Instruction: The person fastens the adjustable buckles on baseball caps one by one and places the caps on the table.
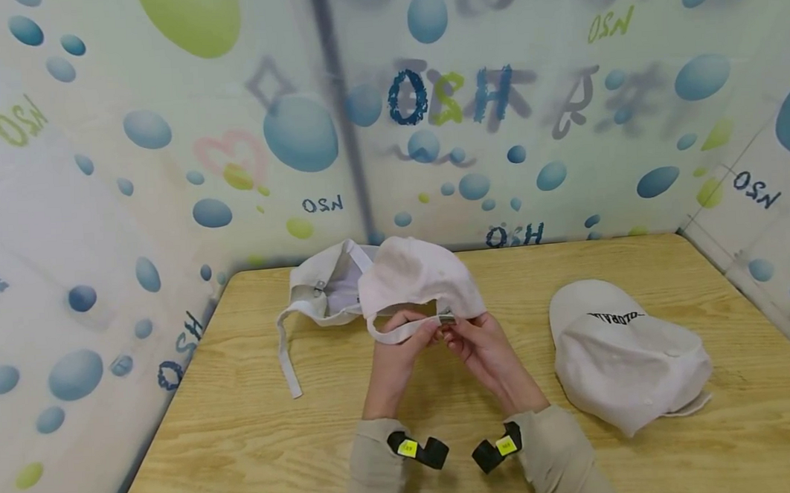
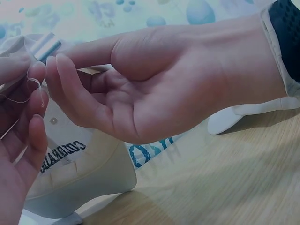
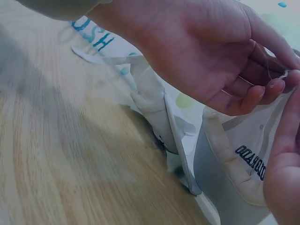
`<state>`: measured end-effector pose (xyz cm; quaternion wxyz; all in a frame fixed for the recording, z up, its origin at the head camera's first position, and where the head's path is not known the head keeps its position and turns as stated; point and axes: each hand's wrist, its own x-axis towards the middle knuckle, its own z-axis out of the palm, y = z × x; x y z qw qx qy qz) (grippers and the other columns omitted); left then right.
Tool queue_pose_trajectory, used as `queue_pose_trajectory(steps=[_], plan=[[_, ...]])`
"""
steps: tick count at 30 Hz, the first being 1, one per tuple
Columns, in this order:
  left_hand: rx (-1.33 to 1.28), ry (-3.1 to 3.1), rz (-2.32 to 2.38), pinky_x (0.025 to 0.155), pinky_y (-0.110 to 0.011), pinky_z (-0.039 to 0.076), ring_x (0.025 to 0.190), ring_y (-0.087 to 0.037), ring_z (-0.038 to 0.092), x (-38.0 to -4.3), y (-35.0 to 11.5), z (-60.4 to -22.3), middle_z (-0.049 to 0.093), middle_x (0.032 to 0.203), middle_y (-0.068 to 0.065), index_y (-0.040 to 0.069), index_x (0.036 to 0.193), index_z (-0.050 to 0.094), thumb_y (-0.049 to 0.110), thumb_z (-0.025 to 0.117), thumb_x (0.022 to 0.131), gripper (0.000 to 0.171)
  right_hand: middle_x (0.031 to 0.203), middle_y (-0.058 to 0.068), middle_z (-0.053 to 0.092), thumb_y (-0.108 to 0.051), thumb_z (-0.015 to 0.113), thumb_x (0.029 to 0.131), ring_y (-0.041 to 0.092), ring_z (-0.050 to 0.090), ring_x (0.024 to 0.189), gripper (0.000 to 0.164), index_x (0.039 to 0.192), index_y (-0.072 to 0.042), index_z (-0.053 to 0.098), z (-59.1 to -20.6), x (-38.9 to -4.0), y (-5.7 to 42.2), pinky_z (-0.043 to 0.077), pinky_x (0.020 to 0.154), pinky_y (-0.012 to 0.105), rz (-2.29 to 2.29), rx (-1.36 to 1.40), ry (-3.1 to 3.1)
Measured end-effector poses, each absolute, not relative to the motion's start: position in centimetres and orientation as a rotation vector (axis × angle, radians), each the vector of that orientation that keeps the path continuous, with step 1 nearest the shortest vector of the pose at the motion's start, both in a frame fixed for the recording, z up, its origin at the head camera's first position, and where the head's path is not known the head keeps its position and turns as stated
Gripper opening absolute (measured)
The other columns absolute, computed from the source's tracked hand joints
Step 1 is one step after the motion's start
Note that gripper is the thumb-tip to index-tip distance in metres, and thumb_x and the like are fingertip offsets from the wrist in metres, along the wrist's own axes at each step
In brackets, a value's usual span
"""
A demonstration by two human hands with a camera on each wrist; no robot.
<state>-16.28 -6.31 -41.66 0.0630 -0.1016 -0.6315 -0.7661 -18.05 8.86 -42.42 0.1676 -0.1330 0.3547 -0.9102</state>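
Both hands hold a pale baseball cap (image 1: 419,271) over the table, its back opening toward me. My left hand (image 1: 400,350) grips the adjusting strap (image 1: 393,334) near its metal buckle (image 2: 47,47). Across from it, my right hand (image 1: 484,346) pinches the cap's edge and strap end beside that buckle, the fingertips of both hands meeting. A thin loose thread (image 2: 35,82) curls by the fingertips in the left wrist view. Dark lettering (image 2: 63,154) shows inside the cap. The fingers partly hide the strap end.
A second pale cap (image 1: 323,284) lies behind on the left, its loose strap (image 1: 288,360) trailing over the wooden table (image 1: 245,448). To the right rests a third cap (image 1: 632,361) with dark lettering on its front. A patterned wall (image 1: 378,180) stands at the table's back edge.
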Motion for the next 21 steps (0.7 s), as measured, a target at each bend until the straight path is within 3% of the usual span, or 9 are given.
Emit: queue_pose_trajectory(steps=[9, 16, 21], plan=[[-0.326, -1.906, -2.387, 0.071, -0.037, 0.048, 0.075, -0.017, 0.057, -16.7, -6.4, -43.0, 0.057, 0.084, -0.005, 0.002, 0.093, 0.055, 0.018, 0.068, 0.079, 0.024, 0.087, 0.004, 0.058, -0.004, 0.05, 0.09, 0.011, 0.06, 0.072, 0.012, 0.101, -0.008, 0.048, -43.1, -18.3, 8.9, 0.05, 0.065, 0.02, -2.556, -0.324, 1.113], [-0.452, -1.676, -2.559, 0.073, -0.031, 0.047, 0.078, -0.015, 0.056, -16.4, -6.6, -45.0, 0.06, 0.09, -0.004, 0.003, 0.099, 0.054, 0.01, 0.064, 0.082, 0.021, 0.084, 0.002, 0.059, -0.005, 0.049, 0.091, 0.01, 0.059, 0.072, 0.011, 0.101, -0.011, 0.049, -43.9, -18.5, 9.2, 0.049, 0.064, 0.018, -2.532, -0.333, 1.08], [-0.556, -1.503, -2.645, 0.074, -0.027, 0.046, 0.079, -0.015, 0.056, -16.6, -6.8, -46.0, 0.059, 0.086, -0.002, 0.006, 0.094, 0.053, 0.001, 0.056, 0.085, 0.011, 0.085, 0.004, 0.06, -0.003, 0.046, 0.092, 0.012, 0.06, 0.072, 0.012, 0.101, -0.01, 0.049, -44.2, -18.6, 9.4, 0.05, 0.064, 0.019, -2.512, -0.384, 0.996]])
